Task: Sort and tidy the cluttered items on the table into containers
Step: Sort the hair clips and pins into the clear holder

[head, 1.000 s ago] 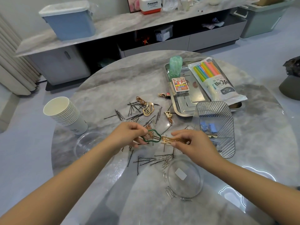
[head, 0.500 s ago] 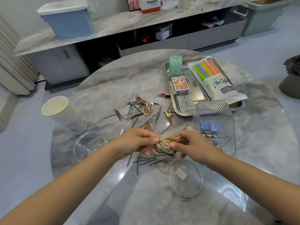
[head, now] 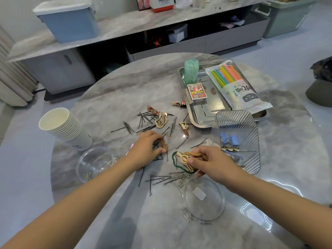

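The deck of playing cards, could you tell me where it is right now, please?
In the head view, the deck of playing cards lies in the metal tray at far right, between the green roll and the straw pack.

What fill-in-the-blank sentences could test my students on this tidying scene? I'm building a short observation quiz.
1. The right hand holds a bunch of hair clips, one of them dark ____.
2. The card box lies in the metal ____.
3. The stack of paper cups lies on its ____.
4. The left hand grips a ____ clip on the table.

Missing words: green; tray; side; brown
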Action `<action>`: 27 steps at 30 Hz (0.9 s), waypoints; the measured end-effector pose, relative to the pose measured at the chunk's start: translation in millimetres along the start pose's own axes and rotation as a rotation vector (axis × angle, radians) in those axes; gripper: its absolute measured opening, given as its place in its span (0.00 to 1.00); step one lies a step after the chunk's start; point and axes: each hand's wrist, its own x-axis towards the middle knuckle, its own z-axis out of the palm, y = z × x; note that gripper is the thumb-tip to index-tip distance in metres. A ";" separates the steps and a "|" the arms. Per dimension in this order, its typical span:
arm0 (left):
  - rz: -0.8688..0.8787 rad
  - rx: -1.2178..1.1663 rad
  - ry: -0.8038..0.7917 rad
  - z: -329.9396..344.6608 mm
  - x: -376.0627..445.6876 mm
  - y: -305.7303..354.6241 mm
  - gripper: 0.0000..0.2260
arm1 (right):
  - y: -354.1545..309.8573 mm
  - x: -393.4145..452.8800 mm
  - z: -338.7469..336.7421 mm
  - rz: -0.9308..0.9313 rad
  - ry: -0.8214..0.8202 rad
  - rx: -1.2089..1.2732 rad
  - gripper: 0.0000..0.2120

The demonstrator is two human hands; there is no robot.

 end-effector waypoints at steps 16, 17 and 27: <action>0.212 -0.055 0.145 -0.9 -6.7 14.2 0.06 | -3.0 -1.2 1.0 0.004 0.074 0.085 0.03; 0.133 -0.160 0.177 -5.8 -9.2 20.5 0.05 | -4.8 -2.0 0.4 -0.008 0.086 0.098 0.03; -0.132 -1.286 -0.093 -38.4 -31.6 91.7 0.05 | -22.1 -9.9 -23.6 -0.170 0.176 0.160 0.03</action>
